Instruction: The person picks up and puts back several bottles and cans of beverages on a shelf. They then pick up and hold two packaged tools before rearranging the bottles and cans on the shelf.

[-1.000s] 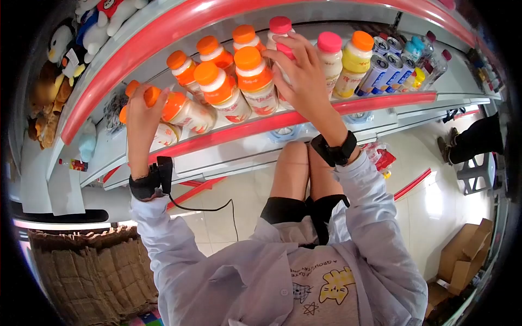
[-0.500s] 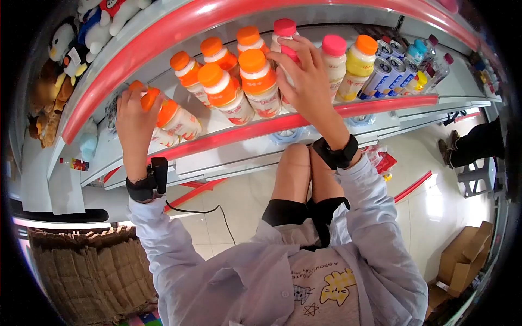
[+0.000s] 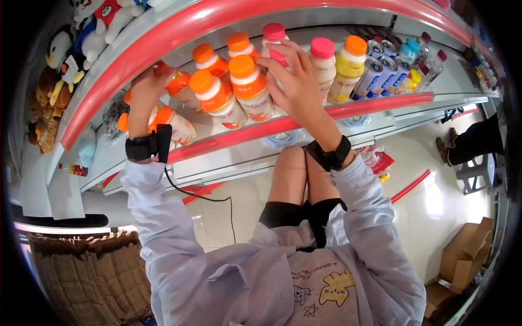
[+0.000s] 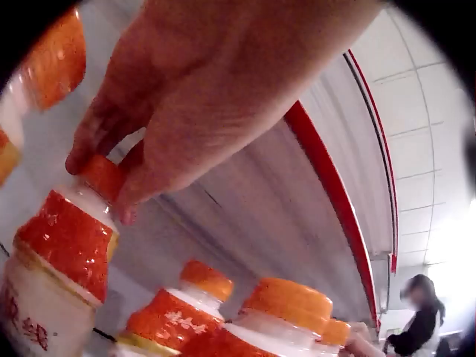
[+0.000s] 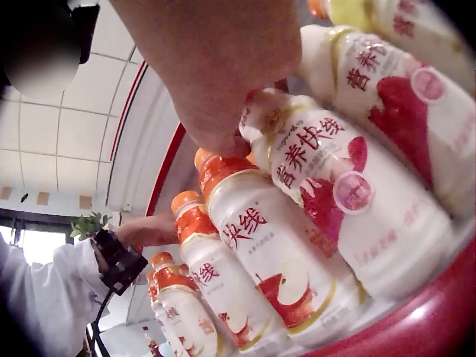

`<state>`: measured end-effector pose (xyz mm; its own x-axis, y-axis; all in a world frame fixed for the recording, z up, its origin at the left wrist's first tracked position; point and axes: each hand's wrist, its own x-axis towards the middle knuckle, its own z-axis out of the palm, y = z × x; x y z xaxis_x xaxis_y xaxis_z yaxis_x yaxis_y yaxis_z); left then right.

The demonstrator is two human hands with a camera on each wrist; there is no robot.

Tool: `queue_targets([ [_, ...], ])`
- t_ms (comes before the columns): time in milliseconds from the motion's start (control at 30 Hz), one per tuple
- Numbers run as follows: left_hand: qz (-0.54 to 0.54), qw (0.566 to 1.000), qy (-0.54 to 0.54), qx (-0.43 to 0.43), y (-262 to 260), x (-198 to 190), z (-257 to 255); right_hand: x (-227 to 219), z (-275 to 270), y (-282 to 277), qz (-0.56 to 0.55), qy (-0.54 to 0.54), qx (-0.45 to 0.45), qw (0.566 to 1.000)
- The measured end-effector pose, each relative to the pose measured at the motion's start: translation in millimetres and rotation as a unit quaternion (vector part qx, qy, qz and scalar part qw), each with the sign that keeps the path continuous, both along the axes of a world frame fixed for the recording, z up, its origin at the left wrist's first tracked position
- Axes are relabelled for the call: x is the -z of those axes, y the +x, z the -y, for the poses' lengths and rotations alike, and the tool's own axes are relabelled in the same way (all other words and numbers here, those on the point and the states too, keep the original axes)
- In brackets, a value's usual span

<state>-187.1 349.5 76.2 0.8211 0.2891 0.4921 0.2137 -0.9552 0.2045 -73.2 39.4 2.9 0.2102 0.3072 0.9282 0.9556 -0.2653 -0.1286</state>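
My left hand reaches over the left end of the shelf. Its thumb and fingertips pinch the orange cap of a milk-drink bottle with an orange neck band, as the left wrist view shows. My right hand holds a pink-capped milk-drink bottle near its top, fingers curled over the cap; the palm hides most of its body in the head view. In the right wrist view this pink-labelled bottle stands beside the orange-banded bottle.
Orange-capped bottles stand in rows between my hands. Right of them are another pink-capped bottle, a yellow bottle and several blue-and-silver cans. A red strip edges the shelf. Plush toys fill the far left.
My left hand has moved from the front-left bottles back and rightward to a bottle behind them, now pinching its cap; that bottle sits farther left. The right hand stays at the pink-capped bottle.
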Motion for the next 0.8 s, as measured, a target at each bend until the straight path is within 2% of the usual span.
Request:
queue_targets([
  [33, -0.011, 1.000, -0.017, -0.010, -6, -2, -6, 0, 0, 0, 0.001, 0.002, -0.002, 1.000],
  [133, 0.008, 0.997, 0.065, -0.035, -18, -4, -12, -1, 0, -1, -0.001, 0.003, -0.003, 1.000],
  [233, 0.005, 0.996, 0.085, -0.040, -23, 2, -25, 0, -1, 0, -0.003, 0.003, -0.001, 1.000],
  [333, 0.006, 0.993, 0.080, -0.087, -24, 7, -24, 1, -2, 2, -0.010, -0.004, 0.000, 1.000],
  [433, 0.008, 0.987, 0.138, -0.080, -23, 11, -25, 0, -1, 2, -0.015, -0.017, 0.009, 1.000],
  [467, 0.002, 0.988, 0.127, -0.082, -22, 11, -28, 1, -1, 1, -0.016, -0.022, 0.012, 1.000],
  [567, 0.065, 0.962, 0.258, -0.064, -27, -7, 21, 2, 0, 3, -0.002, -0.021, 0.010, 1.000],
  [633, 0.044, 0.998, 0.054, 0.008, -31, -9, 69, 3, 2, 0, -0.010, -0.032, 0.014, 0.999],
  [667, 0.037, 0.997, -0.047, 0.041, -30, -9, 89, 1, 1, 2, -0.008, -0.037, 0.014, 0.999],
  [733, 0.032, 0.997, -0.030, 0.068, -25, -4, 126, 0, -1, 4, 0.002, -0.035, 0.022, 0.999],
  [800, 0.013, 0.998, 0.006, 0.064, -22, 2, 132, 6, 3, -2, -0.007, -0.039, 0.021, 0.999],
])
